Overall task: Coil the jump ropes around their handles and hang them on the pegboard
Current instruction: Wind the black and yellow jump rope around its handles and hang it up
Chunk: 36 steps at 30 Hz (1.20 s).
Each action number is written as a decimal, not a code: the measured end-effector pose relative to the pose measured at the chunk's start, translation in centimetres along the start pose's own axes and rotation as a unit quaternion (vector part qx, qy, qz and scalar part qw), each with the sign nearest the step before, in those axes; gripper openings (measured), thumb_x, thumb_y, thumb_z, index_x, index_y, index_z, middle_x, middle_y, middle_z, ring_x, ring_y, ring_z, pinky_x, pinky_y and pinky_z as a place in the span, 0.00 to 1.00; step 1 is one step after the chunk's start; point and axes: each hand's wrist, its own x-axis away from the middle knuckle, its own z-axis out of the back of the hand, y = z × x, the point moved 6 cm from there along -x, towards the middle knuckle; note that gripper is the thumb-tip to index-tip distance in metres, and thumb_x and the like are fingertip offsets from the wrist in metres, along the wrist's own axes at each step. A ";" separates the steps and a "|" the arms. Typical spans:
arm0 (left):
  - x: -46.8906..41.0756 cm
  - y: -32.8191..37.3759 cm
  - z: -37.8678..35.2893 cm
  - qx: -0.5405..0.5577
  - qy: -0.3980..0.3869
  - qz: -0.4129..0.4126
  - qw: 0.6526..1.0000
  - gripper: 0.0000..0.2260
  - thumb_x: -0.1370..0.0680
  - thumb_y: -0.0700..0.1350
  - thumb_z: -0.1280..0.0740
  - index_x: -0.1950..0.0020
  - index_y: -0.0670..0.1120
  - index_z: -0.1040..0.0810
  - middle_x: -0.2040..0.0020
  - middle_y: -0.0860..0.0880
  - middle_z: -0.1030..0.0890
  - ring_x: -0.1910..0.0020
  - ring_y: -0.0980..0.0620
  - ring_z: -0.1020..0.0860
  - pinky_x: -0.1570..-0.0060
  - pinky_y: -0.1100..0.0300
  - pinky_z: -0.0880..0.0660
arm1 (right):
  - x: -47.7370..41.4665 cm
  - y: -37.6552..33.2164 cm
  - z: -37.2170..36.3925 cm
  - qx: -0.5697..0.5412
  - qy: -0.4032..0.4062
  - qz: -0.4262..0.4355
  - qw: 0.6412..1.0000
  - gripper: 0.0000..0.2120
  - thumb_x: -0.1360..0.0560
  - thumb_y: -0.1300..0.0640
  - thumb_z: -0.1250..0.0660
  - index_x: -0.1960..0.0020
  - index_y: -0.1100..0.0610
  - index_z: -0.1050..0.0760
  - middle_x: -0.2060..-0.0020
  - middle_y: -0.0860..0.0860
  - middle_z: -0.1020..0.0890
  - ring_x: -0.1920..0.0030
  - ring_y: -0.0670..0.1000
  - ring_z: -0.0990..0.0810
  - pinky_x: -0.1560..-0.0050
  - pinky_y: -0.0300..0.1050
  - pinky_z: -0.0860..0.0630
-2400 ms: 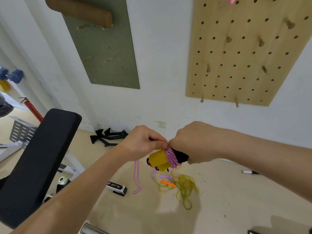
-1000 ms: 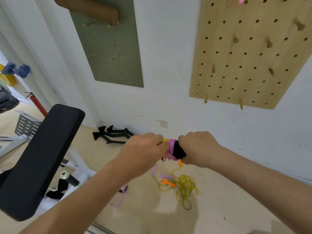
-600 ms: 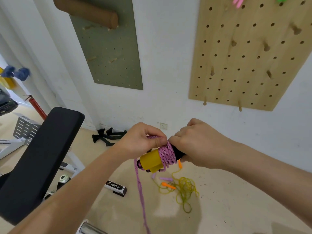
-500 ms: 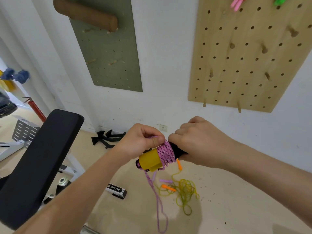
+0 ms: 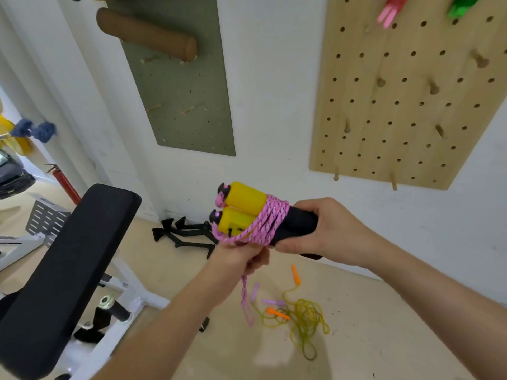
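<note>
1. The two handles (image 5: 245, 210), yellow at one end and black at the other, lie side by side in mid-air in front of the wall, yellow ends pointing left.
2. The pink rope (image 5: 270, 221) is coiled in several turns around their middle; its loose end hangs down toward the floor.
3. The right hand (image 5: 330, 226) is clamped on the black ends, fingers over the top and thumb beneath, the forearm reaching in from the lower right.
4. The left hand (image 5: 241, 255) sits just under the coil, fingers curled tight on the loose rope, the forearm rising from the lower left.
5. The hands are close together, almost touching.
6. On the floor below lies a tangled yellow-green rope (image 5: 304, 322) with orange handles.
7. The wooden pegboard (image 5: 397, 111) hangs on the wall above and to the right.
8. A weight bench (image 5: 68, 256) stands at the left.
</note>
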 end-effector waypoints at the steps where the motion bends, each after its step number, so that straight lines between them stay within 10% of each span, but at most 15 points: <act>1: 0.0 -0.4 -0.3 -0.022 0.004 -0.013 1.000 0.21 0.20 0.35 0.42 0.70 0.47 0.22 0.75 0.49 0.29 0.74 0.54 0.36 0.77 0.67 0.40 | -0.1 0.5 -0.2 -0.032 0.009 -0.013 0.999 0.12 0.36 0.56 0.21 0.59 0.58 0.20 0.74 0.50 0.22 0.73 0.49 0.25 0.71 0.44 0.30; 6: 0.8 -0.7 -0.6 -0.225 0.041 -0.076 0.971 0.12 0.18 0.46 0.42 0.55 0.48 0.20 0.76 0.56 0.31 0.74 0.58 0.33 0.72 0.67 0.38 | -0.5 3.6 -0.9 -0.087 0.063 -0.090 0.990 0.12 0.36 0.56 0.21 0.61 0.62 0.21 0.75 0.54 0.24 0.74 0.53 0.27 0.71 0.47 0.31; 10: 2.7 1.4 -1.0 -0.623 0.097 -0.181 0.755 0.12 0.21 0.51 0.39 0.40 0.51 0.25 0.67 0.49 0.21 0.68 0.47 0.24 0.70 0.57 0.36 | -1.1 4.4 -0.3 0.113 0.103 -0.118 0.981 0.15 0.38 0.46 0.23 0.61 0.55 0.22 0.70 0.51 0.20 0.70 0.50 0.22 0.68 0.46 0.27; 14: 3.1 2.0 -1.8 -0.724 0.040 -0.263 0.637 0.17 0.39 0.45 0.22 0.53 0.54 0.20 0.77 0.50 0.28 0.80 0.49 0.28 0.79 0.64 0.38 | -1.4 3.5 -0.6 0.355 0.050 -0.097 0.928 0.18 0.35 0.42 0.28 0.57 0.54 0.27 0.63 0.50 0.21 0.62 0.52 0.22 0.65 0.46 0.29; 21: 3.1 5.3 -2.0 -0.763 0.023 -0.377 0.524 0.10 0.41 0.38 0.28 0.71 0.50 0.27 0.75 0.51 0.32 0.74 0.51 0.31 0.76 0.62 0.45 | -0.6 1.2 -2.6 0.495 -0.114 -0.058 0.859 0.18 0.32 0.43 0.27 0.54 0.54 0.29 0.64 0.50 0.28 0.62 0.53 0.26 0.65 0.44 0.30; 24: 1.9 6.9 -2.5 -0.752 -0.017 -0.365 0.548 0.08 0.37 0.42 0.25 0.68 0.50 0.23 0.72 0.52 0.26 0.69 0.50 0.27 0.77 0.63 0.42 | 0.1 -0.6 -3.6 0.552 -0.137 0.019 0.822 0.16 0.30 0.47 0.28 0.48 0.55 0.26 0.58 0.52 0.23 0.57 0.56 0.23 0.63 0.46 0.31; 29: 0.2 6.7 -2.3 -0.677 -0.113 -0.205 0.698 0.09 0.24 0.58 0.37 0.49 0.61 0.18 0.54 0.57 0.17 0.53 0.56 0.22 0.63 0.60 0.31 | 0.9 -0.7 -4.1 0.549 -0.200 0.086 0.807 0.16 0.30 0.48 0.29 0.48 0.56 0.26 0.55 0.52 0.21 0.54 0.56 0.20 0.58 0.48 0.24; 33: -0.9 5.3 -0.7 -0.384 -0.160 -0.084 0.905 0.07 0.30 0.42 0.25 0.62 0.55 0.15 0.64 0.56 0.15 0.62 0.60 0.19 0.56 0.61 0.23 | 1.0 -0.6 -3.2 0.462 -0.204 0.097 0.858 0.12 0.31 0.51 0.27 0.55 0.52 0.28 0.60 0.47 0.22 0.56 0.51 0.22 0.64 0.43 0.29; 36: -1.0 5.7 -0.2 -0.240 -0.180 -0.055 0.953 0.07 0.29 0.37 0.28 0.62 0.48 0.15 0.66 0.49 0.16 0.65 0.53 0.21 0.61 0.62 0.25 | 0.9 -0.5 -1.7 0.329 -0.185 0.070 0.923 0.14 0.34 0.52 0.24 0.52 0.49 0.23 0.58 0.45 0.20 0.56 0.45 0.22 0.57 0.44 0.25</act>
